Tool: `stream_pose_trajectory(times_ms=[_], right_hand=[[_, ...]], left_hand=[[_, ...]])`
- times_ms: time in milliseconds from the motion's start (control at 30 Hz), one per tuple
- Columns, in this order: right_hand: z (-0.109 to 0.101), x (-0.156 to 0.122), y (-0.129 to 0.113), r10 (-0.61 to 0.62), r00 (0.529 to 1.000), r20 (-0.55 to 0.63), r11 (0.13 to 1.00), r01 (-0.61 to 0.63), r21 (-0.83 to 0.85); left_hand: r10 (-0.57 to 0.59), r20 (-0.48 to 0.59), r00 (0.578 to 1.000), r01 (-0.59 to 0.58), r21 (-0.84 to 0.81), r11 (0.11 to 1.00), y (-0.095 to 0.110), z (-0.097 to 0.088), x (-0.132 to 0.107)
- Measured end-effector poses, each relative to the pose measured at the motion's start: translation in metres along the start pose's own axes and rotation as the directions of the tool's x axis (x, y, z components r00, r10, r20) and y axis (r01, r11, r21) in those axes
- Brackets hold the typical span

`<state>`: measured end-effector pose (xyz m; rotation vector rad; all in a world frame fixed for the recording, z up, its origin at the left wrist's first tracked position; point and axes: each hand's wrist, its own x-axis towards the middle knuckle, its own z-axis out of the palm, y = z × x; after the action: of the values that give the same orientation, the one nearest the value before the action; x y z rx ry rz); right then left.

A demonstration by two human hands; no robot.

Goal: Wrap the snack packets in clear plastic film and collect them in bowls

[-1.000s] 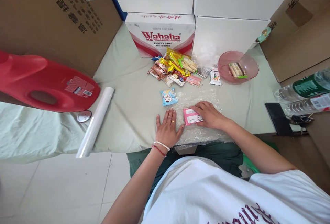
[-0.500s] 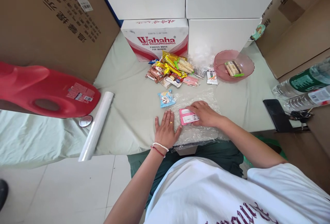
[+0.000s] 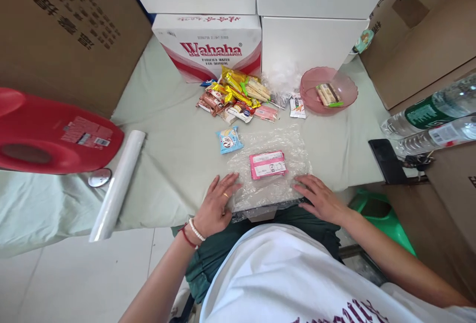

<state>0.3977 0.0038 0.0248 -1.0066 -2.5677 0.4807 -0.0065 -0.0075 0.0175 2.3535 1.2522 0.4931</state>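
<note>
A pink packet (image 3: 268, 164) with white label panels lies flat on a crinkled sheet of clear plastic wrap (image 3: 256, 196) at the table's near edge. My left hand (image 3: 217, 201) rests at the left border of the wrap, fingers stretched out and holding nothing. At the opposite border, my right hand (image 3: 320, 198) has its fingers spread, the tips touching or close over the film. Just beyond the wrap's upper left corner sits a small light blue snack packet (image 3: 229, 140). Both hands are apart from the pink packet.
Several wrapped snacks (image 3: 238, 96) are heaped before the Wahaha carton (image 3: 211, 48). A pink bowl (image 3: 349, 96) holds another packet. Left lie a roll of plastic film (image 3: 118, 187) and a red jug (image 3: 55, 132); right, a black phone (image 3: 386, 160) and plastic bottles (image 3: 427, 115).
My right hand has let go of the pink packet and moved right and nearer to me, to the wrap's edge. My left hand has shifted left and nearer. The camera view has shifted slightly.
</note>
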Motion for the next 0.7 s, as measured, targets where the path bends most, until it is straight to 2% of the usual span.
stream_pose_trajectory(times_ms=[100,167,267,333,400,433,500,567,633,700], right_hand=[[0.011,-0.002,0.006,0.022,0.995,-0.097,0.999,-0.018,0.042],[0.002,0.01,0.011,0.04,0.994,-0.098,0.988,-0.025,0.151],[-0.026,0.039,0.019,0.101,0.995,0.01,0.939,-0.099,0.33],[-0.041,0.061,0.027,0.172,0.98,0.099,0.883,-0.198,0.425],[-0.048,0.082,0.039,0.269,0.946,0.18,0.822,-0.322,0.47],[-0.049,0.091,0.046,0.327,0.92,0.215,0.8,-0.391,0.454],[-0.05,0.108,0.06,0.456,0.851,0.261,0.793,-0.521,0.314],[-0.052,0.124,0.07,0.554,0.801,0.228,0.808,-0.583,0.083],[-0.058,0.139,0.076,0.57,0.81,0.138,0.822,-0.562,-0.099],[-0.061,0.155,0.075,0.506,0.859,0.072,0.855,-0.489,-0.173]], left_hand=[[0.013,0.022,1.0,-0.015,0.072,0.997,0.002,0.005,-0.003],[-0.02,-0.024,0.999,0.021,0.047,0.999,0.002,0.008,0.001],[-0.11,-0.122,0.987,0.098,-0.096,0.991,-0.002,0.007,0.017],[-0.214,-0.198,0.956,0.178,-0.185,0.966,-0.008,0.005,0.032],[-0.354,-0.276,0.894,0.306,-0.203,0.93,-0.014,0.002,0.048],[-0.427,-0.321,0.846,0.386,-0.184,0.904,-0.017,0.001,0.056],[-0.525,-0.425,0.737,0.529,-0.121,0.84,-0.022,-0.001,0.067],[-0.536,-0.541,0.648,0.603,-0.064,0.795,-0.022,-0.005,0.069],[-0.477,-0.663,0.577,0.619,-0.025,0.785,-0.014,-0.008,0.062],[-0.403,-0.769,0.497,0.623,-0.007,0.782,0.003,-0.008,0.05]])
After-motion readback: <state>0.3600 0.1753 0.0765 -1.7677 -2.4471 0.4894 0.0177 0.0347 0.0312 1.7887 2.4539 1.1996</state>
